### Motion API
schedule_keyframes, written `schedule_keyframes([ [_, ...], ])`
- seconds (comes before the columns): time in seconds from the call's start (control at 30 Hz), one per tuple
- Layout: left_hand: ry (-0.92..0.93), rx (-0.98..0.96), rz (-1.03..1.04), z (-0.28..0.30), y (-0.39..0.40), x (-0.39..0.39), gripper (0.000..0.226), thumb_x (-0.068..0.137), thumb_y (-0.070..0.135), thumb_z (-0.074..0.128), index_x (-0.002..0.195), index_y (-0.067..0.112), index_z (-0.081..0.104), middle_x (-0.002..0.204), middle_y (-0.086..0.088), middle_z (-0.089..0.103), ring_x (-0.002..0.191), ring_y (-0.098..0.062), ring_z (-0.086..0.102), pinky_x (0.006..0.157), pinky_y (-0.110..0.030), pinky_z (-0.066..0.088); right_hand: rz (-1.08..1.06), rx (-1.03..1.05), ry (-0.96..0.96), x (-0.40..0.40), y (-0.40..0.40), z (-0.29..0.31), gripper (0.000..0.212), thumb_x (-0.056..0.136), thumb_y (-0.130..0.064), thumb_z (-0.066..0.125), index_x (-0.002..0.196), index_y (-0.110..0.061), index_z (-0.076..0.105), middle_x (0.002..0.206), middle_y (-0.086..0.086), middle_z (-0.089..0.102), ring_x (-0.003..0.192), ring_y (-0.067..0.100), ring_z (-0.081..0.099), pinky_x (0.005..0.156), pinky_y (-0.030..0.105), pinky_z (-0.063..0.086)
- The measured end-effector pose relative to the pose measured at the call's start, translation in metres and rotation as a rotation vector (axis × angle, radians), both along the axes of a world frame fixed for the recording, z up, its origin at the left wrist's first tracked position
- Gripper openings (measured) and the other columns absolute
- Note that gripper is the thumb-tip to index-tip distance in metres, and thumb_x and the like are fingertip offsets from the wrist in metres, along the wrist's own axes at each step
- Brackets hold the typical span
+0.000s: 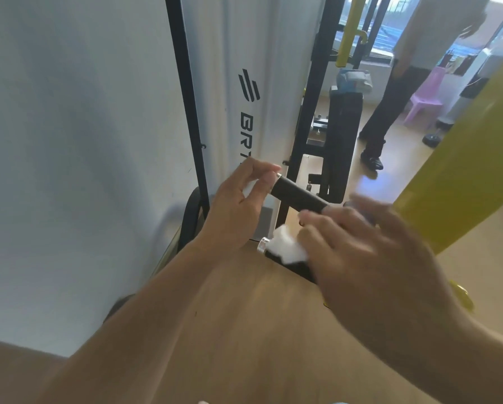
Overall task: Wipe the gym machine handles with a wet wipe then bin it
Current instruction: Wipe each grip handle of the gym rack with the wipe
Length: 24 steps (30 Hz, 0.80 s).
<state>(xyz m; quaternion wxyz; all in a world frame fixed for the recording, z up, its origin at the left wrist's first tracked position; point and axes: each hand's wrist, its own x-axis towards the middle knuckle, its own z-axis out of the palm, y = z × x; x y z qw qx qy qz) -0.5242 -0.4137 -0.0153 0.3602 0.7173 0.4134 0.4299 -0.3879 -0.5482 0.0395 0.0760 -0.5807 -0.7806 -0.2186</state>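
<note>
White wall panel [69,141] fills the left side, with a thin black frame bar [186,91] running down beside it. Next comes a pale machine cover [253,53] with black letters "BR" under a three-stripe logo; the rest of the word is hidden. The left hand [235,205] has its fingers [269,177] loosely curled, and the tips touch the end of the upper black handle [298,196]. The right hand [370,252] is blurry. Its fingers are bent down and press a white wet wipe [286,247] onto the lower black handle [297,268], which has a shiny silver end cap [262,244]. The wipe looks crumpled and bunched up. A big yellow bar [460,158] slants up on the right. Another person [405,83] stands farther back on the wooden floor [244,330].
</note>
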Motion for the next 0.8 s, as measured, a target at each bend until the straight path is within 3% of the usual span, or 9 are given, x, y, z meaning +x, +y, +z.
schedule_keyframes([
  [0.07,0.000,-0.032,0.005,-0.003,-0.002,-0.003,0.024,0.102,0.036,0.048,0.118,0.028,0.064,0.119,0.015,0.067,0.112,-0.006,0.061,0.095,-0.007,0.040,0.135,-0.143,0.257,-0.014,-0.002,-0.009,0.027,0.093,-0.018,0.047,0.091,-0.018,0.073,0.094,-0.003,0.071,0.082,0.018,0.064,0.080,0.034,0.051],
  [0.13,0.016,-0.085,0.008,-0.008,-0.001,-0.008,0.027,0.100,0.043,0.049,0.120,0.035,0.064,0.122,0.019,0.065,0.111,-0.003,0.060,0.089,-0.002,0.040,0.085,-0.388,0.482,-0.018,0.010,-0.038,0.018,0.094,-0.021,0.057,0.099,-0.025,0.073,0.094,-0.013,0.065,0.082,0.007,0.057,0.079,0.025,0.052],
  [0.27,0.032,-0.158,-0.034,-0.037,0.006,-0.022,0.036,0.093,0.056,0.052,0.121,0.038,0.063,0.123,0.022,0.066,0.117,0.001,0.059,0.098,-0.012,0.040,-0.200,-0.309,0.455,-0.005,0.045,-0.092,0.036,0.064,-0.005,0.089,0.097,-0.016,0.078,0.080,0.000,0.073,0.070,0.019,0.069,0.064,0.034,0.059],
  [0.37,0.031,-0.258,-0.048,-0.068,0.010,-0.023,0.034,0.093,0.047,0.058,0.124,0.035,0.061,0.125,0.020,0.065,0.119,-0.001,0.059,0.104,-0.021,0.041,-0.313,-0.273,0.462,-0.003,0.064,-0.107,0.039,0.077,-0.001,0.078,0.114,-0.011,0.073,0.095,0.008,0.074,0.087,0.026,0.069,0.079,0.037,0.056],
  [0.47,0.083,-0.320,-0.073,-0.098,0.012,-0.019,0.031,0.096,0.039,0.060,0.126,0.030,0.062,0.125,0.014,0.066,0.116,-0.003,0.059,0.103,-0.027,0.046,-0.352,-0.312,0.485,-0.008,0.063,-0.125,0.042,0.096,-0.012,0.056,0.138,-0.018,0.055,0.130,0.003,0.064,0.119,0.024,0.057,0.103,0.036,0.040],
  [0.53,0.089,-0.357,-0.112,-0.112,0.014,-0.015,0.029,0.097,0.037,0.059,0.125,0.030,0.063,0.122,0.015,0.067,0.112,0.003,0.059,0.100,-0.026,0.047,-0.384,-0.364,0.502,-0.009,0.052,-0.127,0.051,0.102,-0.020,0.042,0.152,-0.022,0.034,0.154,-0.001,0.041,0.142,0.020,0.035,0.118,0.034,0.021],
  [0.63,0.074,-0.366,-0.154,-0.123,0.014,-0.008,0.027,0.099,0.034,0.057,0.124,0.031,0.066,0.117,0.015,0.068,0.104,0.013,0.059,0.086,-0.007,0.045,-0.410,-0.502,0.378,-0.008,0.036,-0.120,0.061,0.104,-0.017,0.034,0.159,-0.016,0.006,0.166,0.003,0.006,0.153,0.019,0.003,0.119,0.030,-0.004],
  [0.7,0.047,-0.348,-0.150,-0.126,0.011,-0.002,0.025,0.099,0.031,0.058,0.123,0.029,0.067,0.112,0.017,0.069,0.097,0.022,0.058,0.079,0.001,0.044,-0.415,-0.499,0.298,-0.007,0.035,-0.119,0.064,0.101,-0.010,0.045,0.157,-0.010,0.015,0.163,0.012,0.020,0.149,0.029,0.019,0.120,0.035,0.014],
  [0.8,0.001,-0.330,-0.105,-0.127,0.008,0.000,0.025,0.098,0.028,0.061,0.121,0.027,0.068,0.110,0.017,0.069,0.096,0.024,0.057,0.077,0.003,0.041,-0.384,-0.380,0.391,-0.002,0.045,-0.121,0.051,0.086,-0.002,0.070,0.135,-0.008,0.058,0.124,0.014,0.064,0.112,0.033,0.057,0.089,0.042,0.050],
])
